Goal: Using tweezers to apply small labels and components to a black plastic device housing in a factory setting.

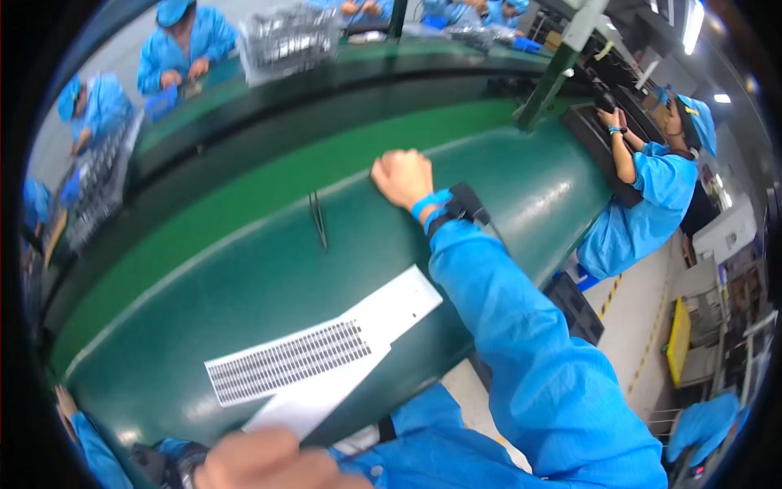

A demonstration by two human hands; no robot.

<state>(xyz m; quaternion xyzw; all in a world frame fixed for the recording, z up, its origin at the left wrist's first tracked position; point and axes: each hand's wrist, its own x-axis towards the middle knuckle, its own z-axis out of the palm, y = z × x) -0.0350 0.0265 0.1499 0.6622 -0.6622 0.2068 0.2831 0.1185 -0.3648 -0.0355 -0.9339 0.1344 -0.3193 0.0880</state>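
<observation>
My right hand (405,178) reaches across the green table, fingers curled into a fist near the raised strip's edge. Whatever it may hold is hidden. My left hand (269,463), smeared by motion, is closed low in the picture. From its fingers a white paper strip (319,401) runs up to the label sheet. This white sheet (415,297) lies at a slant on the table, bearing rows of small dark rectangular stickers (289,363). Black tweezers (318,220) rest left of my right hand, apart from it.
The green table (187,301) curves across the view. Behind it, clear plastic trays (289,41) are stacked. At right, a co-worker (652,179) in blue sits by a post (554,73). Another person's hand (65,402) touches the table's left end.
</observation>
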